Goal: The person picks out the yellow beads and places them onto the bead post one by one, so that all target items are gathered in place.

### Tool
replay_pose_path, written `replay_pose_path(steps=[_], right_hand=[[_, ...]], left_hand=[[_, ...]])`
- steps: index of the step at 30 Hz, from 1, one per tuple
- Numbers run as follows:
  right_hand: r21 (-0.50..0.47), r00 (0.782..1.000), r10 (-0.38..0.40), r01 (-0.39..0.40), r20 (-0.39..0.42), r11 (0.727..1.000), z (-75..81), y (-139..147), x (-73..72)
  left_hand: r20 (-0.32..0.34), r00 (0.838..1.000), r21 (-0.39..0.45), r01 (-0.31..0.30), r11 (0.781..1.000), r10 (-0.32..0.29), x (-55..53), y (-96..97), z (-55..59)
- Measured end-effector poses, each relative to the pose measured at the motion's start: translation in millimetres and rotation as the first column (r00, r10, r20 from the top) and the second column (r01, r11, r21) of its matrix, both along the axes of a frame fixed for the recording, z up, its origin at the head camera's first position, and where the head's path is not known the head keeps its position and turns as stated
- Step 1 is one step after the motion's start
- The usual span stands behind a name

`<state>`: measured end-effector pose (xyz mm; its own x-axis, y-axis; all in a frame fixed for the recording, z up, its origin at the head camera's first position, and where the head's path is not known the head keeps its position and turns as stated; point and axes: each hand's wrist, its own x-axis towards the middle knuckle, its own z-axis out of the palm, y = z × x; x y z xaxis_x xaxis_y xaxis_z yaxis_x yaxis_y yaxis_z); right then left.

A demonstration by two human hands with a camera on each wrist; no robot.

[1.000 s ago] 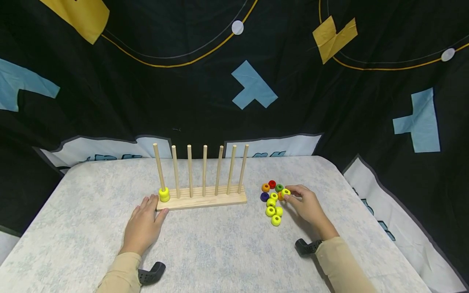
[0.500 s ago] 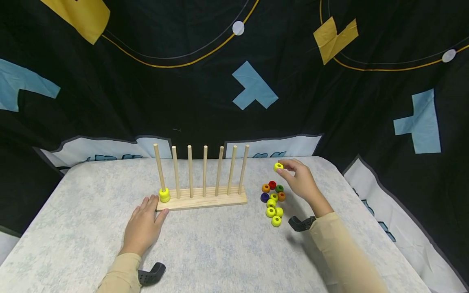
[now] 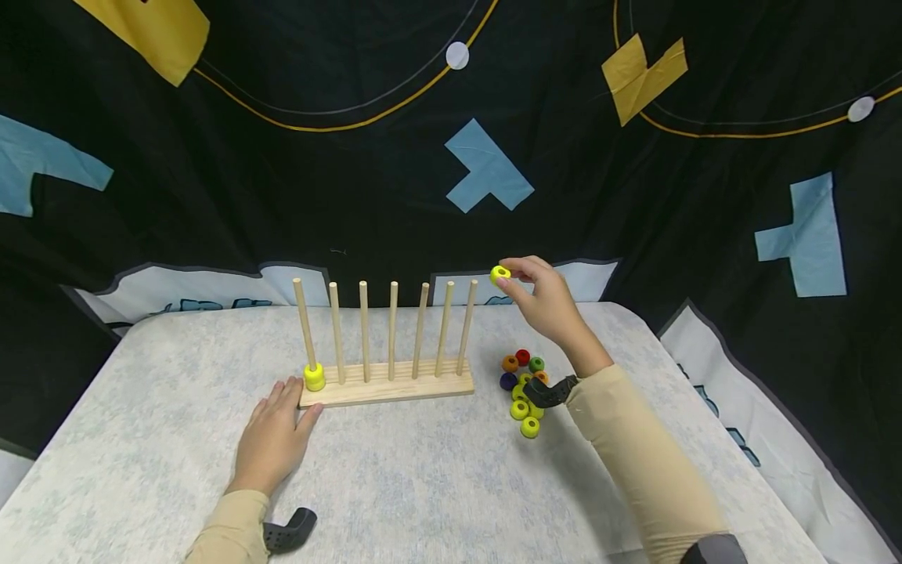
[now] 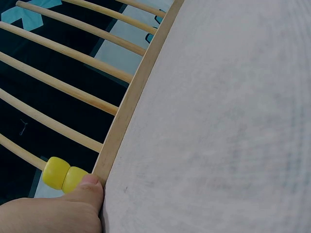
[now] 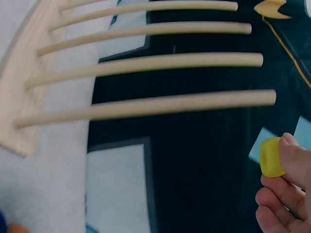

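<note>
In the head view, my left hand (image 3: 270, 439) rests at the left end of a wooden peg rack (image 3: 395, 392), its fingers along that end. Its thumb (image 4: 90, 187) touches the base's front corner in the left wrist view. Two yellow beads (image 3: 314, 377) are stacked on the leftmost peg (image 3: 304, 325); the other pegs are bare. My right hand (image 3: 546, 301) pinches a yellow bead (image 3: 499, 274) between thumb and fingers. It is raised just right of the rightmost peg's top (image 3: 473, 283), apart from it, as the right wrist view also shows.
Right of the rack lie several loose beads: a red one (image 3: 522, 357), a green one (image 3: 537, 364), an orange one (image 3: 510, 363), a dark blue one (image 3: 508, 381) and yellow ones (image 3: 530, 427). My right wrist's black mount (image 3: 550, 392) hides some. A dark patterned cloth (image 3: 366, 196) hangs behind the table.
My right hand has lifted the yellow bead from the loose beads and carried it up and leftward to the height of the peg tops. My left hand has stayed in place.
</note>
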<state>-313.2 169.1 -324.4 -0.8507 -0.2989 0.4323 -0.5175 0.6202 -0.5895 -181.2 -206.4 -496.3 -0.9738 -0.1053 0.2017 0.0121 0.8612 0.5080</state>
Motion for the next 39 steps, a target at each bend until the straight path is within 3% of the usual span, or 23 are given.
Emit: replay_pose_path(steps=[16,29,39], right_hand=[[-0.019,0.998,0.056,-0.057,-0.033,0.998,36.1,-61,-1.6],[0.004,0.992,0.128,-0.128,0.009,0.992,42.1,-114,1.2],[0.046,0.971,0.236,-0.238,0.046,0.97,40.8,-154,11.8]], left_hand=[[-0.02,1.0,0.0,0.002,1.0,-0.002,0.5,0.1,0.8],[-0.019,1.0,-0.003,-0.006,1.0,0.006,0.9,0.6,-1.4],[0.001,1.0,-0.002,0.002,1.0,-0.002,2.3,1.3,-0.1]])
